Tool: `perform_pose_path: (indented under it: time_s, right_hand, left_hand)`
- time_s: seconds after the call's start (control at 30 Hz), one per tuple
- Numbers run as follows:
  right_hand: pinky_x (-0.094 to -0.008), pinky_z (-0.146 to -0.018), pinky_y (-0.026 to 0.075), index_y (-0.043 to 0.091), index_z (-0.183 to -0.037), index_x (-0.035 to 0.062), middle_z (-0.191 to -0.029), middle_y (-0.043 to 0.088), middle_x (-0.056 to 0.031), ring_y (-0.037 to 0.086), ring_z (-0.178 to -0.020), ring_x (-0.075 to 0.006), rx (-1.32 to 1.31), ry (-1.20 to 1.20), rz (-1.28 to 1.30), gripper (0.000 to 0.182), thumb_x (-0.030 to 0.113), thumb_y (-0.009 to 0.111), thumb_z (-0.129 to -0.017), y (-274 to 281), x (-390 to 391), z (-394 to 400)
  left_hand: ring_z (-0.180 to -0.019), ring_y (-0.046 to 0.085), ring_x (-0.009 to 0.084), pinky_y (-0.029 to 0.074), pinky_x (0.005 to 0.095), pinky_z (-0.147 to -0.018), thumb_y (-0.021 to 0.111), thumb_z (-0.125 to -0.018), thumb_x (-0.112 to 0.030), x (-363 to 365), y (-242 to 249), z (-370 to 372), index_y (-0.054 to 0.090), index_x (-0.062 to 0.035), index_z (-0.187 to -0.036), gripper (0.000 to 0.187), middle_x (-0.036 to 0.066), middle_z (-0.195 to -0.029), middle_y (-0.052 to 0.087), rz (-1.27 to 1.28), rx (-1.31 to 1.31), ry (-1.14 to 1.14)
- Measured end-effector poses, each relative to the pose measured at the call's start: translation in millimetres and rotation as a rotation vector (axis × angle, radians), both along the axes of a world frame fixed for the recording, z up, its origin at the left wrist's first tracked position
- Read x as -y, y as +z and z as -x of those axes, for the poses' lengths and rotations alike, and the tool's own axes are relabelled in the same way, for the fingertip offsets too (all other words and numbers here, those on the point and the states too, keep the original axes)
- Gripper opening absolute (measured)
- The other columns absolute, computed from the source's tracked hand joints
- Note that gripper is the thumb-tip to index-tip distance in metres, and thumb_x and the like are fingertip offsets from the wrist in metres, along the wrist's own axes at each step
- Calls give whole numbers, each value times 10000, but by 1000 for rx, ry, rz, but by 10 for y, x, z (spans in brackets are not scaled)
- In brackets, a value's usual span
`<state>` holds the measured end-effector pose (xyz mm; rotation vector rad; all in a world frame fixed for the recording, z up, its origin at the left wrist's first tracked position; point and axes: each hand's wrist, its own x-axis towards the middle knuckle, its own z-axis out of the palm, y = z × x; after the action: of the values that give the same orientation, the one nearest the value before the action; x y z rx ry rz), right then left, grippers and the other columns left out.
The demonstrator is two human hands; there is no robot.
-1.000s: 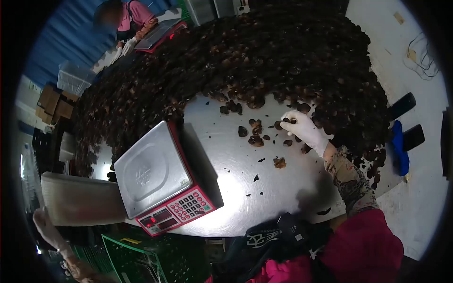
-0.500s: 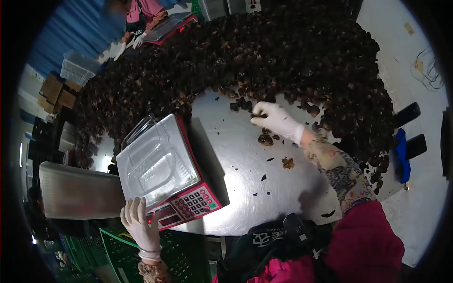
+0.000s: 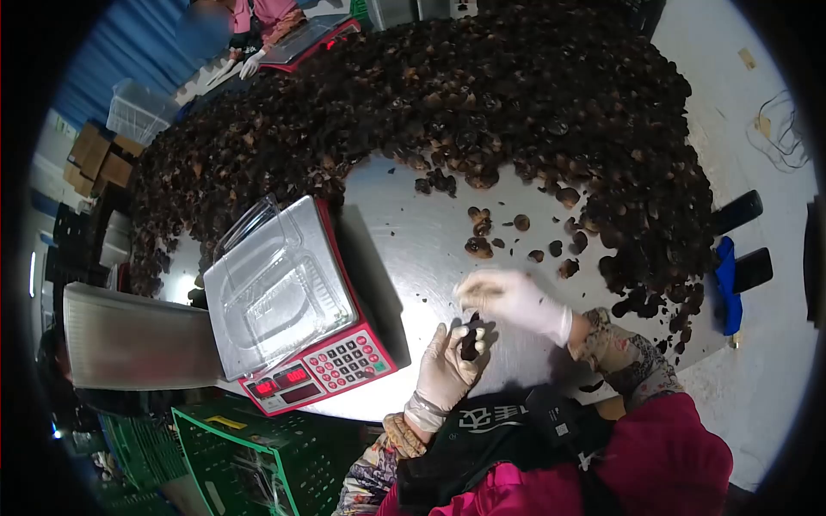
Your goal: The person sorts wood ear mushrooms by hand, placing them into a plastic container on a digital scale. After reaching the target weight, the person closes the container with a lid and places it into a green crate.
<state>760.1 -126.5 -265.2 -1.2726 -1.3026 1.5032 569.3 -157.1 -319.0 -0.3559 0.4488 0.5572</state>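
Note:
My left hand (image 3: 447, 371), in a pale glove, is closed on a dark mushroom-like piece (image 3: 471, 342) low over the metal table (image 3: 379, 249). Just above and to the right is my gloved right hand (image 3: 514, 301), blurred by motion; its fingers point left and whether they hold anything cannot be made out. Left of both hands stands a red scale (image 3: 318, 374) with its display lit and an empty-looking clear plastic container (image 3: 280, 301) on its plate. Several loose dark pieces (image 3: 479, 248) lie on the table beyond my right hand.
A large heap of dark pieces (image 3: 430, 103) spans the back. Stacked clear containers (image 3: 138, 340) stand left, a green crate (image 3: 249, 456) below. Two dark phones (image 3: 738, 212) and blue cloth (image 3: 727, 288) lie right. Another person (image 3: 262, 26) is by a second scale (image 3: 310, 43).
My left hand has left the scale's front edge and now holds a dark piece. My right hand has come back from the loose pieces toward it. The scale appears slightly lower left.

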Motion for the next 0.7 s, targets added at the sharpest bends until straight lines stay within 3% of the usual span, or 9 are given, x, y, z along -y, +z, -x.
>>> perform_pose_path:
  time_s: [0.07,0.13,0.3,0.37,0.47,0.5,0.57,0.6,0.7]
  right_hand:
    - [-259,-807,493,635,-978,5,-968,629,-34,604,-900,-114,116,-154,-183,136,94,639,-875,-248,-225,-165]
    - [-259,-783,494,638,-964,13,-942,623,-43,610,-877,-125,133,-205,-168,143,102,660,-855,-237,-345,-203]
    - [-303,-746,483,645,-916,55,-944,566,-84,560,-814,-212,1082,-212,-565,198,158,722,-765,-387,-408,-157]
    - [-306,-754,473,641,-915,49,-962,555,-64,539,-851,-185,1005,-239,-506,167,147,701,-793,-379,-433,-249]
    - [-300,-768,492,640,-890,23,-1004,566,-53,569,-889,-162,331,-344,-233,136,157,639,-864,-28,-397,-501]
    - [-289,-766,490,615,-944,-1,-984,574,-45,555,-915,-124,161,-366,-391,160,150,602,-894,57,-376,-602]
    - [-254,-711,492,579,-952,-29,-937,577,-60,569,-808,-103,-422,-506,-11,167,132,552,-921,446,-185,-752]
    - [-239,-668,488,571,-926,-26,-905,594,-66,567,-740,-92,-440,-371,-46,152,122,535,-925,301,-55,-956]
    - [-210,-535,438,542,-836,28,-719,604,-40,525,-567,-67,220,-39,-35,105,97,527,-913,74,265,-937]
  left_hand:
    - [-921,585,299,516,257,-572,435,-979,-422,-30,-60,8,554,-75,-1136,399,171,-1118,576,15,38,35]
    - [-832,576,229,483,219,-576,449,-988,-364,-50,-32,5,593,-76,-941,325,124,-937,621,-126,37,68]
    - [-699,546,162,454,199,-568,487,-977,-289,-38,82,26,587,-59,-985,251,67,-810,590,-357,-172,35]
    - [-726,567,161,450,211,-586,508,-950,-194,-83,333,-62,587,-47,-1086,215,66,-824,602,-622,-433,46]
    - [-794,594,166,491,260,-694,533,-905,-103,-90,336,-2,584,-35,-1118,230,62,-862,616,-535,-522,75]
    - [-778,587,164,487,257,-690,538,-899,-94,-100,288,23,586,-36,-1111,224,56,-848,608,-533,-525,80]
    - [-743,570,157,466,251,-658,539,-901,-91,-86,249,18,590,-30,-1096,210,51,-810,592,-529,-507,111]
    - [-707,554,151,445,246,-625,540,-903,-88,-76,229,10,595,-24,-1081,197,46,-773,576,-525,-498,143]
    - [-651,513,133,420,244,-604,525,-928,-103,-125,161,-65,607,-12,-1047,171,34,-704,537,-627,-519,175]
